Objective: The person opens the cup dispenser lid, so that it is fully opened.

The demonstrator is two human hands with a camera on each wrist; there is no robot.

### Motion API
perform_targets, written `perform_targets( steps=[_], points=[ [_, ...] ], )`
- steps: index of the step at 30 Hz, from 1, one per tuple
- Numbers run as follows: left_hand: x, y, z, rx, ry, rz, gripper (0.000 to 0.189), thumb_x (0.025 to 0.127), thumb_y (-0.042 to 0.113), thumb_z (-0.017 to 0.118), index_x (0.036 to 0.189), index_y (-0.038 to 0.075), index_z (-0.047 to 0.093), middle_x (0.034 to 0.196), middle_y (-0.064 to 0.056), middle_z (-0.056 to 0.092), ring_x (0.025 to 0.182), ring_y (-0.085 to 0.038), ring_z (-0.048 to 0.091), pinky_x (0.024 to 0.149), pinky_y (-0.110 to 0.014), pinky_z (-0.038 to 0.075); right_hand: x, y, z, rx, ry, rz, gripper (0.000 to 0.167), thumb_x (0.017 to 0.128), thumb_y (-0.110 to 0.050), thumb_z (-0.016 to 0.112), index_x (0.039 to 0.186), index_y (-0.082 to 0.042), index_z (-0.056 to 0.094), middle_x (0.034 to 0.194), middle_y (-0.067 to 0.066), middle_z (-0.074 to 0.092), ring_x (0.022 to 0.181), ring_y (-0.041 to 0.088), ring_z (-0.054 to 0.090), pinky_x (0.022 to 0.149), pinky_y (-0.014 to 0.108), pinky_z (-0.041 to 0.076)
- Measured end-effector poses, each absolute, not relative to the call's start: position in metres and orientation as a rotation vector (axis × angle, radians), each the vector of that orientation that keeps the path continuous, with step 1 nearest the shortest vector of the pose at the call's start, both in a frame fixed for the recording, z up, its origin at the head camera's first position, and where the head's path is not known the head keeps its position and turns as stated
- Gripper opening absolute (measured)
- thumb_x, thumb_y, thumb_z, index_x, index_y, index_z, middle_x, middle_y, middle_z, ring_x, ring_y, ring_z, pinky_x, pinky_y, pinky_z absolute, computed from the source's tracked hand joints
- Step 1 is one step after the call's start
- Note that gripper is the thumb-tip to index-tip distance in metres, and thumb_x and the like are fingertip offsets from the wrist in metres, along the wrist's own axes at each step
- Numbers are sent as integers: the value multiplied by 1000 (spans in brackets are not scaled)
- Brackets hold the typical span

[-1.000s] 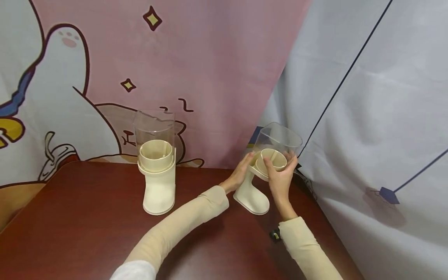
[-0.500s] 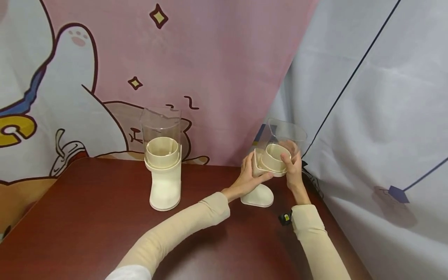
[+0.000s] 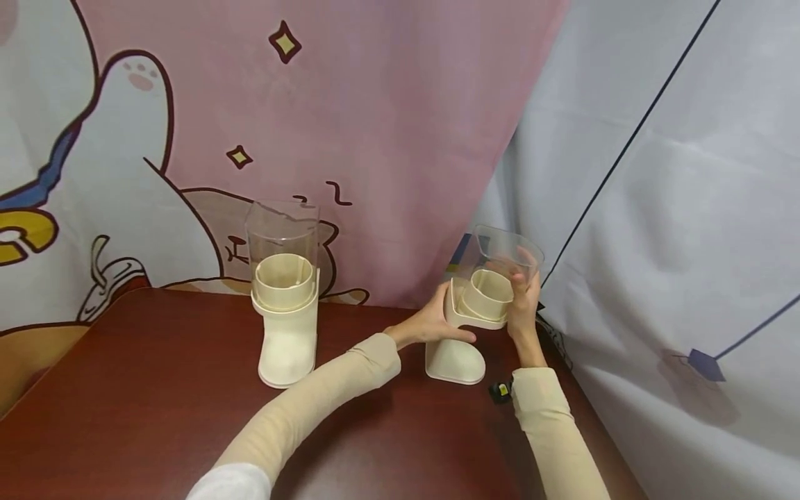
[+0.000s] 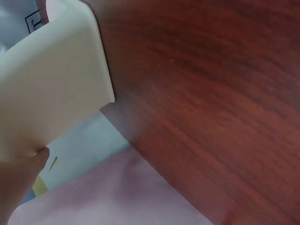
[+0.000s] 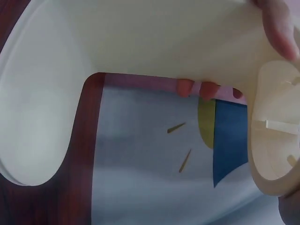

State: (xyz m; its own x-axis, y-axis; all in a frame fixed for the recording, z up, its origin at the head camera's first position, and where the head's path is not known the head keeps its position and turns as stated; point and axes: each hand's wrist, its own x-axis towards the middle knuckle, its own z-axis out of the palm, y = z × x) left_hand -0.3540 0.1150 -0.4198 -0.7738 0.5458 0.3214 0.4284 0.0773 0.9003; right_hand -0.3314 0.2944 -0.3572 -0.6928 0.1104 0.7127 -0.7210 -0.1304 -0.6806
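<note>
At the right of the head view, a cream stand (image 3: pixel 459 361) carries a clear plastic container (image 3: pixel 494 239) on its upper holder. A cream round collar (image 3: pixel 490 298) sits inside the container. My left hand (image 3: pixel 431 323) grips the stand's column, thumb in front beneath the holder. In the right wrist view, its fingertips (image 5: pixel 208 89) curl round the column's edge. My right hand (image 3: pixel 526 312) holds the clear container's right side, with fingers seen through the plastic and the thumb near the collar. The left wrist view shows the stand's cream column (image 4: pixel 56 79) close up.
A matching cream stand (image 3: pixel 287 351) with its own clear container (image 3: pixel 281 229) stands upright on the left of the reddish-brown table (image 3: pixel 156 403). A small black object (image 3: pixel 500 392) lies beside the right wrist. Printed curtains (image 3: pixel 400 139) hang behind and to the right.
My left hand has gone from lying along the holder's left side to gripping the column, thumb forward. My right thumb has left the collar's front-left rim for its right side. The stand has turned slightly.
</note>
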Motion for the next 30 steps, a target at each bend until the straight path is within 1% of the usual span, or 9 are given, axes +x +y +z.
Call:
perform_targets(
  steps=[1, 4, 9, 14, 19, 25, 30],
  points=[
    [-352, 115, -421, 1025, 2238, 1813, 117, 68, 19, 91, 155, 16, 13, 146, -6, 38, 130, -17, 43, 111, -35, 34, -332, 294, -358, 702, -1552, 1880, 92, 77, -66, 73, 143, -11, 40, 122, 7, 68, 105, 26, 70, 90, 29, 54],
    [-351, 115, -426, 1045, 2278, 1816, 114, 69, 22, 90, 154, 19, 14, 144, -4, 39, 127, -15, 45, 109, -33, 36, -332, 292, -359, 739, -1510, 1906, 92, 77, -66, 73, 142, -10, 40, 121, 8, 67, 105, 23, 71, 86, 28, 56],
    [-349, 108, -427, 1074, 2322, 1821, 110, 72, 23, 88, 154, 19, 15, 143, -6, 40, 127, -17, 45, 108, -35, 37, -336, 289, -361, 805, -1484, 1903, 89, 80, -65, 69, 143, -9, 39, 121, 10, 67, 106, 25, 71, 85, 29, 56],
    [-344, 101, -430, 1099, 2330, 1840, 110, 73, 20, 87, 154, 18, 14, 144, -7, 39, 128, -18, 45, 110, -35, 36, -335, 283, -363, 842, -1481, 1899, 88, 82, -66, 67, 143, -9, 40, 122, 13, 66, 107, 28, 70, 88, 31, 56],
    [-337, 91, -433, 1114, 2331, 1847, 110, 73, 19, 86, 155, 17, 12, 144, -7, 38, 128, -18, 44, 110, -35, 36, -329, 272, -364, 858, -1472, 1911, 92, 82, -65, 67, 144, -5, 37, 123, 18, 64, 108, 31, 69, 91, 32, 55],
    [-327, 78, -436, 1108, 2335, 1831, 110, 73, 19, 85, 155, 17, 11, 146, -7, 37, 129, -17, 43, 111, -35, 35, -318, 258, -366, 867, -1455, 1932, 92, 82, -62, 70, 143, -1, 37, 123, 21, 63, 107, 29, 69, 93, 32, 53],
    [-321, 68, -435, 1087, 2358, 1838, 111, 73, 21, 85, 155, 17, 11, 147, -7, 36, 130, -18, 43, 112, -37, 34, -315, 248, -364, 871, -1459, 1892, 93, 83, -62, 69, 143, 1, 37, 120, 20, 65, 103, 28, 71, 96, 32, 51]
  ],
)
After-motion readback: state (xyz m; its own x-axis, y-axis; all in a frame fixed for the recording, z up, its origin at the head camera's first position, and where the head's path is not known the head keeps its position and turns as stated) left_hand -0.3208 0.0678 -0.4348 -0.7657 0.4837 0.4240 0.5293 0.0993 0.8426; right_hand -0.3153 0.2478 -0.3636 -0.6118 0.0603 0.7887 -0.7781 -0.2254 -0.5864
